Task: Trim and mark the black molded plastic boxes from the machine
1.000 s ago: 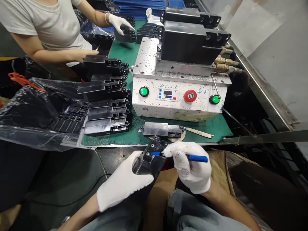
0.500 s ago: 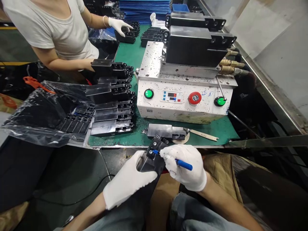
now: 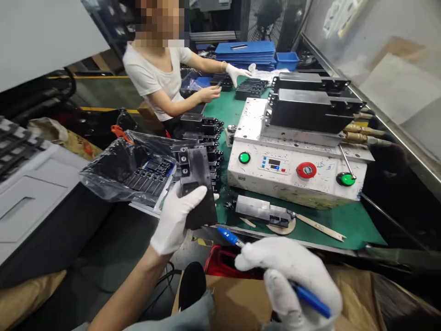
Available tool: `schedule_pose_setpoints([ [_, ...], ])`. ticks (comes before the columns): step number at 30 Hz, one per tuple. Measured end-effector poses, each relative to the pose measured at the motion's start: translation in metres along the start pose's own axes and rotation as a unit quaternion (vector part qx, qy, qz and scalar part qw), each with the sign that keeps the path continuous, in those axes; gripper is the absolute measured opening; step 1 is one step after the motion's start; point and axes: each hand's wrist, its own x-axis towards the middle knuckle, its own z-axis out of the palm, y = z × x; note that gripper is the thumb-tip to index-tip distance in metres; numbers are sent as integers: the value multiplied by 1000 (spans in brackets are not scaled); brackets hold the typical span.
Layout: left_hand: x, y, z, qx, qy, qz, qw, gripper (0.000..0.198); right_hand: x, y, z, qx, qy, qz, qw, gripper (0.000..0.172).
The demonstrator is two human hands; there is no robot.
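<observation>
My gloved left hand [image 3: 170, 223] is closed around a black plastic housing [image 3: 203, 188], thumb across its face. It is held up and tilted, with screw holes at its upper left end. Behind it, a row of similar black housings [image 3: 196, 122] lies along the table's left side, partly hidden. In the lower right, my gloved right hand [image 3: 296, 266] grips a blue pen [image 3: 312, 301], apart from the housing. Another black housing [image 3: 253, 208] rests at the table's front edge, beside a pale flat strip marked with writing [image 3: 322, 227].
A white machine [image 3: 262, 177] with green buttons and a red stop button carries black housings [image 3: 303, 112]. At left sits a plastic-lined bin [image 3: 103, 172] with black parts inside. Across the green table [image 3: 229, 105], a co-worker [image 3: 156, 76] reaches toward more housings. Blue sheets [image 3: 244, 50] are stacked behind.
My left hand has raised the housing up and left, away from the pen. My right hand has drawn back, lower right. The view has tilted up, and the co-worker's hands have moved.
</observation>
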Motion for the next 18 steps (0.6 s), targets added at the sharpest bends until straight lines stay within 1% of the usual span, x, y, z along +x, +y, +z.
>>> schedule_pose_setpoints([
  [2,5,2,3,-38,23,16,999,49,-4,3,15,-5,-34,-35,999,31],
  [5,4,-2,6,-63,34,28,997,45,-10,12,31,-65,-88,-79,991,28],
  [7,1,-6,7,-68,36,33,996,45,-13,18,37,-86,-94,-100,987,29],
  [10,-1,-12,7,-67,42,34,996,44,-16,25,44,-91,-97,-100,986,32],
  [13,-1,-16,7,-61,28,25,997,43,-19,28,49,-92,-109,-104,984,34],
  [15,0,-16,6,-59,21,20,998,43,-21,28,49,-101,-116,-105,983,33],
  [18,2,-15,5,-68,24,19,997,40,-22,24,45,-121,-119,-103,980,29],
])
